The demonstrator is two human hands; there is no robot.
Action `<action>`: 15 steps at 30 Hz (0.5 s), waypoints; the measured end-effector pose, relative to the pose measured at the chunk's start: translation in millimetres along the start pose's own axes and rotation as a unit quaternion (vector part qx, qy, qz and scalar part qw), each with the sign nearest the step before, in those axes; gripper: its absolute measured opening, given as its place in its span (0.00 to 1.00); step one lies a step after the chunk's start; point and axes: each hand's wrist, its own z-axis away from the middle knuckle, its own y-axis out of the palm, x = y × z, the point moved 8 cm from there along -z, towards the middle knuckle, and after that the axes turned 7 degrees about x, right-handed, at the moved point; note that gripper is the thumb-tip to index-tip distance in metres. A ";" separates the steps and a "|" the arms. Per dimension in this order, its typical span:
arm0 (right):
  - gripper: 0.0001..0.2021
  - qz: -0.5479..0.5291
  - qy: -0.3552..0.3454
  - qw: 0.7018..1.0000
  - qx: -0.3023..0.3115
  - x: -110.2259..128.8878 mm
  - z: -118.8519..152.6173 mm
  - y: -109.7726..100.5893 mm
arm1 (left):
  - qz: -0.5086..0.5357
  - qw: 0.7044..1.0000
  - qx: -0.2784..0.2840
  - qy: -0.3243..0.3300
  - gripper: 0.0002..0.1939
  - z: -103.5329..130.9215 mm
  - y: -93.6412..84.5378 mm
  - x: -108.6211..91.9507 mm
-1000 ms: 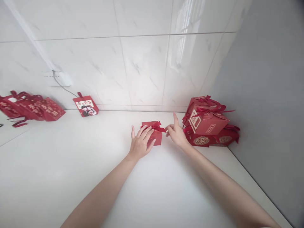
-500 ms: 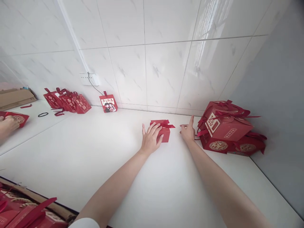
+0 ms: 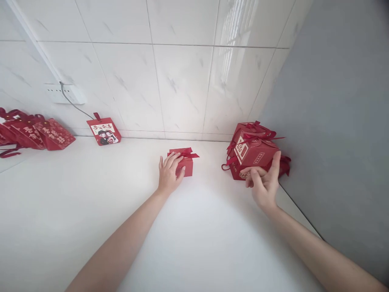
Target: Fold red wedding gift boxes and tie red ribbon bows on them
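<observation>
A small red gift box (image 3: 188, 167) with a ribbon bow on top stands on the white table (image 3: 200, 219), near the wall. My left hand (image 3: 169, 173) grips it from the left, with fingers over the top and the thumb against the front side. In front of the stacked red gift boxes (image 3: 258, 157) on the right, my right hand (image 3: 265, 187) is raised with its fingers apart and nothing in them. It hides part of the lower boxes in that stack; whether it touches them I cannot tell.
A red card-like box (image 3: 105, 132) with a cartoon couple leans by the wall, beneath a socket (image 3: 64, 93) with a grey cable. Several red ribboned boxes (image 3: 56, 136) stand at the far left. A grey panel (image 3: 334, 121) bounds the right side.
My view has turned right. My right hand has moved right and nearer to me, from left of the stack to in front of it. The left hand stays on the small box.
</observation>
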 end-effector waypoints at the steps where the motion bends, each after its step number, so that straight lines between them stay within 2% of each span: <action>1: 0.40 -0.012 -0.005 1.000 -0.018 4.1 -0.8 -4.0 | 0.006 1.000 -0.001 -0.002 0.18 -0.5 0.4 0.9; 2: 0.38 -0.027 -0.008 0.999 -0.025 6.9 -2.0 -2.0 | 0.012 1.000 -0.003 -0.003 0.18 -0.8 0.4 1.3; 4: 0.34 -0.065 -0.010 0.998 0.001 9.6 -5.7 19.7 | 0.024 1.000 -0.004 -0.009 0.17 -0.6 -0.5 1.6; 6: 0.30 -0.111 0.006 0.992 0.058 7.0 -11.5 58.6 | 0.044 0.999 -0.007 -0.015 0.16 0.3 -2.3 1.7; 8: 0.28 -0.132 0.051 0.983 0.113 -2.4 -19.9 103.4 | 0.072 0.997 -0.026 -0.022 0.16 2.2 -6.8 3.4; 10: 0.27 -0.134 0.105 0.977 0.125 -17.1 -30.7 140.5 | 0.115 0.990 -0.073 -0.042 0.19 5.5 -14.1 10.5; 13: 0.20 -0.156 0.189 0.964 0.106 -45.4 -42.4 178.2 | 0.217 0.958 -0.123 -0.144 0.22 11.9 -14.7 39.8; 15: 0.20 -0.187 0.210 0.952 0.118 -60.5 -43.3 195.0 | 0.320 0.909 -0.106 -0.246 0.23 16.1 0.3 64.9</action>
